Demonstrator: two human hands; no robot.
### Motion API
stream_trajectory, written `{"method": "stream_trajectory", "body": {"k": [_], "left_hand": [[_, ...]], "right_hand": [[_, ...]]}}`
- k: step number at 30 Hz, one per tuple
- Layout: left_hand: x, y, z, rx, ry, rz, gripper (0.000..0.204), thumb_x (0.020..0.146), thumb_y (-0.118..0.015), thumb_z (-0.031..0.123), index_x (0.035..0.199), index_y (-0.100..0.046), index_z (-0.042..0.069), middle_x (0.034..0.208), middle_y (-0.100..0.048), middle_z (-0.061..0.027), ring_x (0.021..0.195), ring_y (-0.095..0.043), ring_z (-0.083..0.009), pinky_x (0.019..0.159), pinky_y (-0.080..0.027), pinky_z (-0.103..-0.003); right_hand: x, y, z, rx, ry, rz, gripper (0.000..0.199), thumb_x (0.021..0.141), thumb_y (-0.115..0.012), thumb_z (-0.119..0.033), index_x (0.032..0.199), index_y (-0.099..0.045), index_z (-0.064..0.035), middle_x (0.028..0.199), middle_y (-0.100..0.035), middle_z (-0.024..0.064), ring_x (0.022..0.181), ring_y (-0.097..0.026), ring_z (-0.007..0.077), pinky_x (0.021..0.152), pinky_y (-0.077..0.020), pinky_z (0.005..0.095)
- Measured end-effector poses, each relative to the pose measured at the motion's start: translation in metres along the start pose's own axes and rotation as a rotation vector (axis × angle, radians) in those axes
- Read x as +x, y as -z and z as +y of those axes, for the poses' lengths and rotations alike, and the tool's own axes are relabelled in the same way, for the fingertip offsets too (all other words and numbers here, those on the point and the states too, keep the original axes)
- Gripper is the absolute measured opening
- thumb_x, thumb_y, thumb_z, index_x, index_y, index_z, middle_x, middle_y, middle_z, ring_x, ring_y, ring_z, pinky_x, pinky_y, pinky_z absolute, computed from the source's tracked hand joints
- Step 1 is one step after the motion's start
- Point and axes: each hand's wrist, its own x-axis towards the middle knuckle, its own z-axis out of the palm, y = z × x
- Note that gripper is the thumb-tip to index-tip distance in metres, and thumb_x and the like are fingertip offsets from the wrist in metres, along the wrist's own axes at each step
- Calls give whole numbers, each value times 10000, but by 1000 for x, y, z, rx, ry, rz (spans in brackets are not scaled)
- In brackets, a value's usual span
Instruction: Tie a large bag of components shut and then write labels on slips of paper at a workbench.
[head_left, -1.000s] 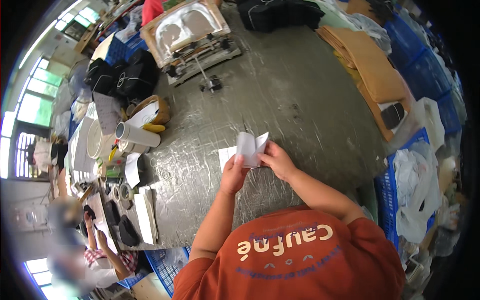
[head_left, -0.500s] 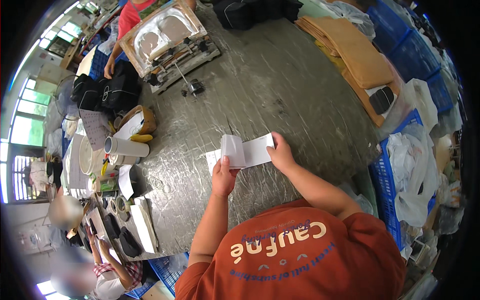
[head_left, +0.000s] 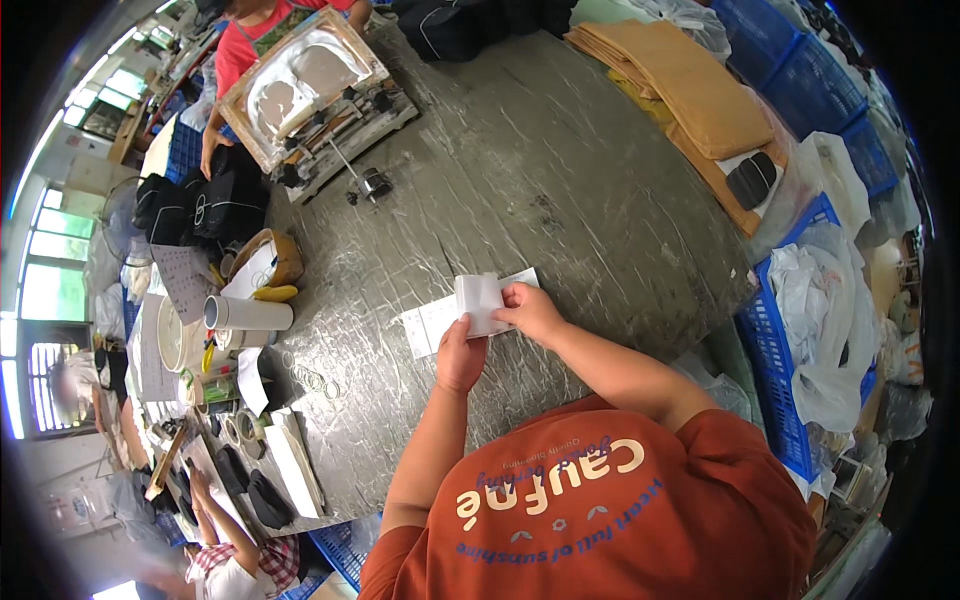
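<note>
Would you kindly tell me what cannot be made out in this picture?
Head view: fingertips beneath the left hand's folded white paper, hidden by that paper.
Head view: marks on the flat white sheet, too small.
Head view: bottom of the blue plastic crate, covered by white plastic bags.

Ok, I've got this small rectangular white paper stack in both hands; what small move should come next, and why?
Perhaps draw your right hand along the right edge of the small rectangular white paper stack to even it: your right fingers already pinch that side, your left hand grips near its lower left, and flat white paper shows beyond it on both sides.
</note>
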Motion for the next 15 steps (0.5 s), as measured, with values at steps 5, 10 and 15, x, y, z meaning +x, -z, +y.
{"method": "stream_trajectory", "body": {"k": [5,10,15], "left_hand": [[-1,1,1,17,-8,32,392,911,-358,174,1188,-387,-102,1191,-461,-188,1104,-461,-284,1003,-335,-398],[-2,5,-2,145,-27,37,405,935,-358,224,1167,-410,-105,1183,-474,-167,1117,-460,-252,979,-355,-375],[-7,0,1,967,-238,-113,505,888,-481,328,1221,-404,-44,1224,-449,-190,1140,-434,-296,986,-335,-379]], "right_hand": [[-4,15,-3,678,-228,-61,346,822,-624,-222,1064,-516,0,970,-593,93,874,-584,167,711,-504,319],[-8,18,-8,344,-153,16,292,862,-555,-183,1079,-510,6,983,-583,94,873,-589,185,698,-525,341],[0,20,8,288,-186,201,210,824,-483,-13,1015,-562,25,897,-611,107,742,-610,186,591,-521,308]]}}
